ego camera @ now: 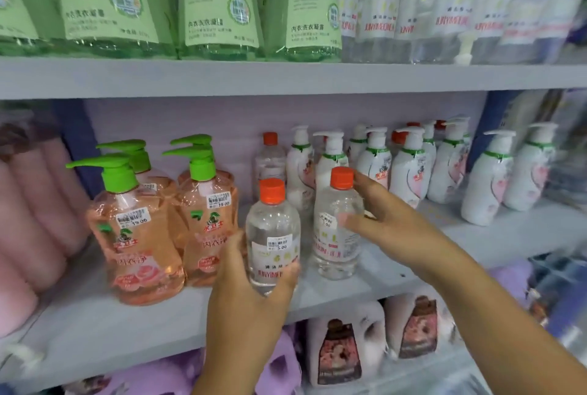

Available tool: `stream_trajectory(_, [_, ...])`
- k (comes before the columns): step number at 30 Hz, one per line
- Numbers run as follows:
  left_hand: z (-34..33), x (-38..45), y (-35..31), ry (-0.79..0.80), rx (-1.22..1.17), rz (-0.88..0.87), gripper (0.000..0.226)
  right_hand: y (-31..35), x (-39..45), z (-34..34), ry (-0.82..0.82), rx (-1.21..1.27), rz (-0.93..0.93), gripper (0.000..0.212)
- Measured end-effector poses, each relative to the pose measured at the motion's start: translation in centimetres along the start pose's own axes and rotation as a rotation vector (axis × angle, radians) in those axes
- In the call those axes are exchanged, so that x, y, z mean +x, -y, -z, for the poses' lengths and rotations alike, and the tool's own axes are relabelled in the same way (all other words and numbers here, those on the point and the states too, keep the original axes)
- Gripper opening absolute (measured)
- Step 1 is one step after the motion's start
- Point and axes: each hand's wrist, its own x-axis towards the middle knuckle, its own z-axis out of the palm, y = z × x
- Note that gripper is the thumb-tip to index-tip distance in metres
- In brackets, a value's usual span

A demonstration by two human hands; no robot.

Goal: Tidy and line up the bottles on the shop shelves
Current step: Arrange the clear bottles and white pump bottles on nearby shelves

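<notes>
Mid shelf (95, 324) front edge: L hand (251, 293), R hand (384, 220) grip clear bottles (273, 235).

I see bare shelf (495, 235) right of my clear bottles (338, 223). Orange pump bottles (143, 235) crowd the left; white pump bottles (409, 169) block behind.

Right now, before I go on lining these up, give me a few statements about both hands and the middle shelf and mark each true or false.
1. The left hand grips a clear bottle with an orange cap. True.
2. The right hand is empty and held away from the shelf. False: it holds a second clear orange-capped bottle near its upper part.
3. The peach pump bottles have green pumps. True.
4. The white pump bottles stand to the left of the peach ones. False: they stand to the right, further back.
5. The top shelf holds green-labelled bottles. True.
</notes>
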Motion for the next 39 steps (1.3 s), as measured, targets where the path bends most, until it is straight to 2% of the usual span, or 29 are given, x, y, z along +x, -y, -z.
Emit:
stream_trajectory(3, [-0.2, -0.1, -0.6, 0.046, -0.051, 0.036, 0.081, -2.7, -2.1, -2.6, -0.186, 0.000, -0.067, 0.075])
stream_trajectory(7, [-1.0, -0.2, -1.1, -0.005, -0.043, 0.059, 0.082, -4.1, -1.4, -4.0, -0.322, -0.046, -0.100, 0.064])
stream_trajectory(10, [-1.8, -1.3, -2.3, -0.029, -0.090, 0.083, 0.084, -4.0, -2.6, -2.5, -0.286, 0.023, -0.086, 0.058])
stream_trajectory(14, [-3.5, -3.9, -5.9, -0.099, -0.140, 0.035, 0.084, -3.0, -5.5, 1.7, -0.217, 0.091, 0.004, 0.063])
stream_trajectory(21, [-7.4, -7.2, -17.9, -0.185, -0.153, -0.140, 0.085, 1.9, -10.2, 12.9, -0.113, 0.192, 0.190, 0.069])
stream_trajectory(26, [-10.0, -6.8, -24.5, -0.240, -0.123, -0.197, 0.091, 5.5, -11.2, 19.8, -0.072, 0.219, 0.341, 0.057])
stream_trajectory(30, [-10.4, -5.4, -29.8, -0.313, -0.067, -0.241, 0.070, 9.0, -10.5, 24.0, -0.077, 0.166, 0.420, 0.060])
stream_trajectory(32, [-10.2, -4.1, -32.1, -0.318, -0.049, -0.267, 0.069, 11.1, -9.4, 25.5, -0.097, 0.125, 0.475, 0.061])
stream_trajectory(35, [-9.9, -1.6, -35.0, -0.339, 0.040, -0.301, 0.067, 13.8, -6.8, 26.5, -0.150, 0.093, 0.536, 0.048])
stream_trajectory(39, [-9.9, 2.7, -36.0, -0.359, 0.110, -0.308, 0.073, 15.0, -1.7, 26.2, -0.173, 0.106, 0.499, 0.042])
